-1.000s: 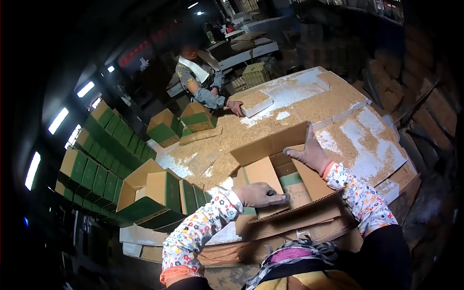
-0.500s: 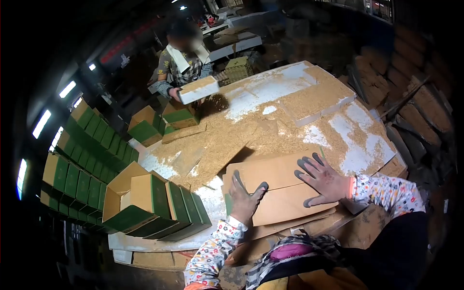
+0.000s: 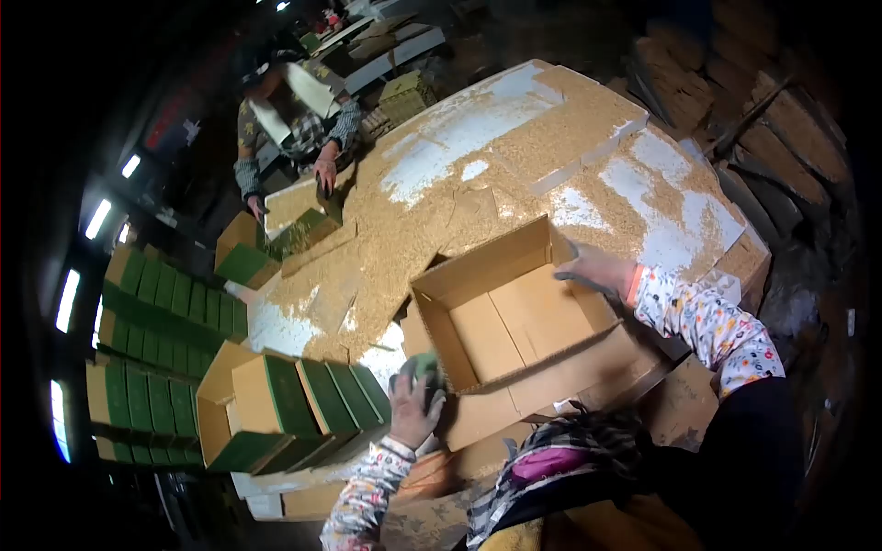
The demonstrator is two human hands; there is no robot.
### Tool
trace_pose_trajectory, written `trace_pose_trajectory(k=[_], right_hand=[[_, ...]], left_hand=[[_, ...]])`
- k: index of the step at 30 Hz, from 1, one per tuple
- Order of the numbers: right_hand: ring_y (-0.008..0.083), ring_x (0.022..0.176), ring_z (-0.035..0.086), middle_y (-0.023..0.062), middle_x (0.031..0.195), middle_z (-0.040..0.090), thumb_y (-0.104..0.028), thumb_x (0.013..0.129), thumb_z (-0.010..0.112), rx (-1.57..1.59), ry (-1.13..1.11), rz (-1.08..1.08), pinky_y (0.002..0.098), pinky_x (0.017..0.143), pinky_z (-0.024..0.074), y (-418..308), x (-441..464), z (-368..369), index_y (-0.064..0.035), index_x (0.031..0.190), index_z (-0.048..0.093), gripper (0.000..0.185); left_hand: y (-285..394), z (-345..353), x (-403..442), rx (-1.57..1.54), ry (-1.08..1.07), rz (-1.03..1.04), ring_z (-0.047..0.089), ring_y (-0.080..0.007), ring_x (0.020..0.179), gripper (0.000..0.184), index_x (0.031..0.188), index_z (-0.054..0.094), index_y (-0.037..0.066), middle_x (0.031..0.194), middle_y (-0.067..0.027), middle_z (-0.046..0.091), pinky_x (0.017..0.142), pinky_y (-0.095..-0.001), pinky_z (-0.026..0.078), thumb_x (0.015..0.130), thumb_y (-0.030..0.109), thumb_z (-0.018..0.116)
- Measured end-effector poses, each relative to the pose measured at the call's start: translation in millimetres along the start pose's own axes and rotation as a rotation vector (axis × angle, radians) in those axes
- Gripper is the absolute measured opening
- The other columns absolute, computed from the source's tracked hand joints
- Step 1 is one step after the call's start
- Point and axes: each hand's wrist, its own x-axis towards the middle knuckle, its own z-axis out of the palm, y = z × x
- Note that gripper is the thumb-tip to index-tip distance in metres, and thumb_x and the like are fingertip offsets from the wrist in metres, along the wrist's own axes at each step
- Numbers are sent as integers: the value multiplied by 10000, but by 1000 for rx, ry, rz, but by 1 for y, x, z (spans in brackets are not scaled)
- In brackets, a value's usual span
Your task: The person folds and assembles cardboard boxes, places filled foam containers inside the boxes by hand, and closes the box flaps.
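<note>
An unfolded cardboard box [image 3: 496, 321] stands in front of me with its open top toward me, brown inside. My right hand [image 3: 597, 269], in a dark-fingered glove, grips its right wall, the thumb over the rim. By the box's near left corner is my left hand [image 3: 413, 409], its gloved fingers bent and apart. A small green piece [image 3: 423, 365], perhaps the box's outer side, shows at those fingertips; whether they press on it is unclear. Flat brown cardboard [image 3: 588, 367] lies under the box.
Green boxes [image 3: 294, 404] stand nested at left, with stacked rows of green boxes [image 3: 156, 395] beyond. Wood shavings cover much of the white-topped table [image 3: 441, 165]. Across it a co-worker [image 3: 294, 119] has both hands at a green box [image 3: 308, 230]. Rough boards [image 3: 781, 156] lean at right.
The flat cardboard under my hands is now an open box. My right hand went from lying flat to gripping its wall; my left moved down and left. The co-worker lowered a shavings-covered tray into a box.
</note>
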Motion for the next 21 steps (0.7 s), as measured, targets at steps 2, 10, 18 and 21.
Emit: trace_pose_trajectory(k=[2,10,18,21], right_hand=[[350,1246,418,287,1349,396,-401,901,520,-208,115,-112,379,1063,310,-1,11,19,52,1386,253,715],[93,483,410,-30,635,408,-301,893,575,938,299,171,231,452,395,52,124,-27,-153,873,527,157],[314,765,580,164,1097,556,-586,734,646,327,456,474,443,588,461,237,411,-151,-30,1124,552,686],[230,543,509,87,720,551,-503,738,686,533,525,403,381,481,397,247,398,-146,-29,827,584,493]], left_hand=[[-3,-15,40,-841,437,-485,411,-338,1228,538,1326,389,-12,1339,-204,408,1050,-415,308,869,176,601],[-7,-18,106,-476,241,-586,591,-267,893,283,1033,607,-1,991,-138,595,825,-334,464,754,11,655],[18,-31,131,-99,166,-635,603,-290,833,214,928,619,23,921,-135,592,749,-346,489,740,92,694],[20,-30,128,-121,135,-676,599,-298,832,204,921,620,31,927,-140,591,751,-349,492,743,103,688]])
